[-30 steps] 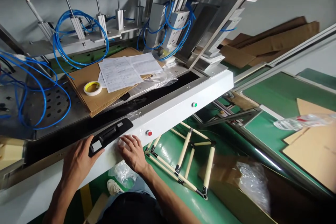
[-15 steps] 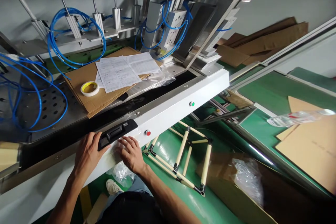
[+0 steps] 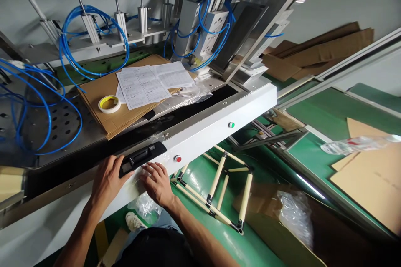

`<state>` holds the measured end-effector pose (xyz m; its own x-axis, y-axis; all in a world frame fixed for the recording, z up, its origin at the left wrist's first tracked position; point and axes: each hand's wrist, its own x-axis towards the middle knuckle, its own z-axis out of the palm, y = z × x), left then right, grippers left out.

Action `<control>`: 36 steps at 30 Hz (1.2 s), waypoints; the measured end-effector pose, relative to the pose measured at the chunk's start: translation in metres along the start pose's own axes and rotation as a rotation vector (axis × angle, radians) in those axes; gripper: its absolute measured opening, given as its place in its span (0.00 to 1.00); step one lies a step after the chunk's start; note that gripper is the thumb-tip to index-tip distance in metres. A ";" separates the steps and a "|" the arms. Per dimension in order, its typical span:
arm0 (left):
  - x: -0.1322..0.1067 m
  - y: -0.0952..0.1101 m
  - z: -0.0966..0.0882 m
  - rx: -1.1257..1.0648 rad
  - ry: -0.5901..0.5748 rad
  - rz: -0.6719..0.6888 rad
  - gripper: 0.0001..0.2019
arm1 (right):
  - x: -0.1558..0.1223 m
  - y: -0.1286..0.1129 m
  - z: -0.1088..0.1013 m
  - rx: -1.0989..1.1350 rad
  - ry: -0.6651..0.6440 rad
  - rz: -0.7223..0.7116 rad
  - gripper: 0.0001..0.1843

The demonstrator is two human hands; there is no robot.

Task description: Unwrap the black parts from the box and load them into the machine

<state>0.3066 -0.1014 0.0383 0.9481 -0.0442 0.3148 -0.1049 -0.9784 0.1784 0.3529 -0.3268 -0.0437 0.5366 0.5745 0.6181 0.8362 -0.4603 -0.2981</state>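
Observation:
A long black plastic trim panel (image 3: 142,156), with a recessed slot and a small switch-like square, lies along the machine's front ledge. My left hand (image 3: 108,181) is closed on its near left end, thumb along the front side and fingers over the back. My right hand (image 3: 158,183) is beside the panel's front side, fingers bent together over the white front face. Clear film seems to show around these fingertips, but what they pinch, if anything, is hidden. To the right of the panel is a red button (image 3: 178,158).
Cardboard sheets (image 3: 94,91) on the machine bear printed papers (image 3: 140,87) and a tape roll (image 3: 109,104). Blue air hoses (image 3: 64,46) loop around cylinders behind. A green button (image 3: 231,125) sits farther right. Below stand a pipe frame (image 3: 216,179) and a box with plastic film (image 3: 294,212).
The view has shifted slightly, so the machine appears a little farther right. Both hands and the black trim panel keep nearly the same places relative to each other.

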 end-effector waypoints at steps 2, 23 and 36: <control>0.002 0.001 0.000 -0.013 0.005 -0.011 0.27 | 0.000 -0.001 -0.001 -0.011 -0.020 0.006 0.11; -0.062 -0.012 -0.019 -0.231 0.440 -0.027 0.05 | 0.072 0.000 -0.058 0.093 -0.061 -0.055 0.12; -0.050 -0.021 -0.022 -0.337 0.338 -0.345 0.12 | 0.090 0.069 -0.090 0.235 -0.112 0.232 0.18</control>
<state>0.2550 -0.0746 0.0397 0.8019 0.3866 0.4554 0.0510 -0.8039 0.5925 0.4490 -0.3674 0.0566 0.7136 0.5494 0.4347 0.6868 -0.4265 -0.5885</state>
